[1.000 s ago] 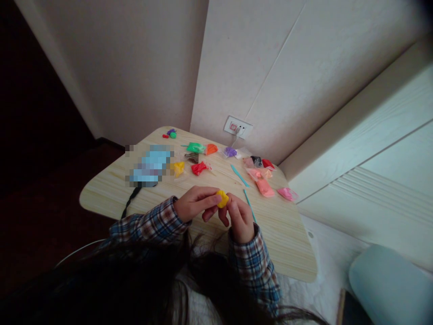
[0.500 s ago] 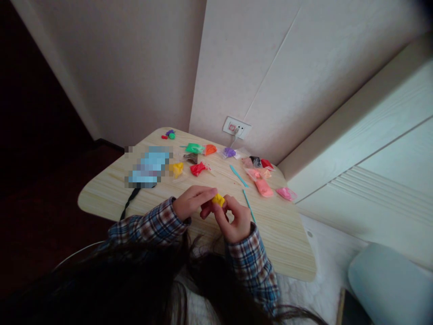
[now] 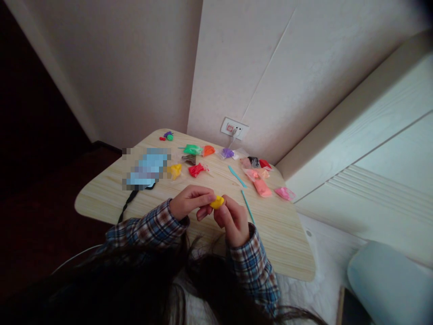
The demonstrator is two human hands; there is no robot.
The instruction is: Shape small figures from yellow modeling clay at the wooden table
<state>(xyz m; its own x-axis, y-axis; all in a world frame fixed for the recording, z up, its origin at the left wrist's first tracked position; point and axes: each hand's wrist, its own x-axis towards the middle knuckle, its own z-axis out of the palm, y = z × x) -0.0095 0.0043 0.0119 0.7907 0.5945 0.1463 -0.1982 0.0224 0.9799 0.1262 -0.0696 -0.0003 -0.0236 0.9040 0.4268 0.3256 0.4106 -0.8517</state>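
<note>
A small lump of yellow modelling clay (image 3: 217,202) is pinched between both hands above the near part of the table. My left hand (image 3: 190,201) grips its left side, thumb and fingers closed on it. From the right, my right hand (image 3: 234,219) presses it between thumb and bent fingers. Beyond the hands lie a bag of yellow clay (image 3: 175,170) and a bag of red clay (image 3: 196,169). A turquoise modelling stick (image 3: 248,206) lies just right of my right hand, with a flat blue modelling tool (image 3: 237,176) farther back.
On the wooden table (image 3: 277,234) are green (image 3: 192,149), orange (image 3: 208,150) and purple clay bags (image 3: 228,153), plus pink ones (image 3: 262,188) at right. A blurred-out phone-like device (image 3: 147,169) with a black cable (image 3: 127,204) lies left. A wall socket (image 3: 234,128) is behind.
The yellow clay has been turned and looks longer and smoother. My right thumb and fingers have shifted closer together around its right end. The view has moved slightly.
</note>
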